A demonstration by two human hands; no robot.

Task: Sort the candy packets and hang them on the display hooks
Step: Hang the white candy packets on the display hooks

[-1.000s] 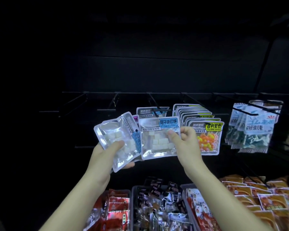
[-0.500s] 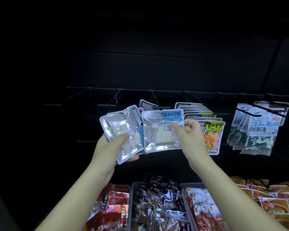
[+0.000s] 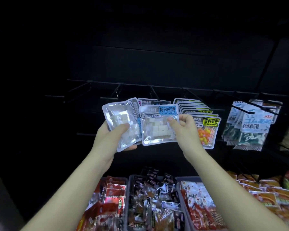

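Note:
My left hand [image 3: 109, 139] grips a tilted silver packet of white candy cubes [image 3: 119, 120], thumb across its front. My right hand [image 3: 184, 132] pinches the right edge of a second white-cube packet with a blue label [image 3: 155, 129], held upright just below the black display hooks [image 3: 154, 94]. Behind it more packets of the same kind [image 3: 150, 102] hang on a hook. To the right hangs a row of yellow-label packets with orange and yellow beans [image 3: 207, 129].
Blue-and-white packets with green candy [image 3: 247, 129] hang at the far right. Bare black hooks [image 3: 83, 88] stick out to the left. Below stand grey bins of red packets [image 3: 112, 202], dark packets [image 3: 155, 197] and orange packets [image 3: 205, 205].
Both hands and their packets have risen slightly toward the hooks. The right hand's packet now overlaps the hanging white-cube packets more.

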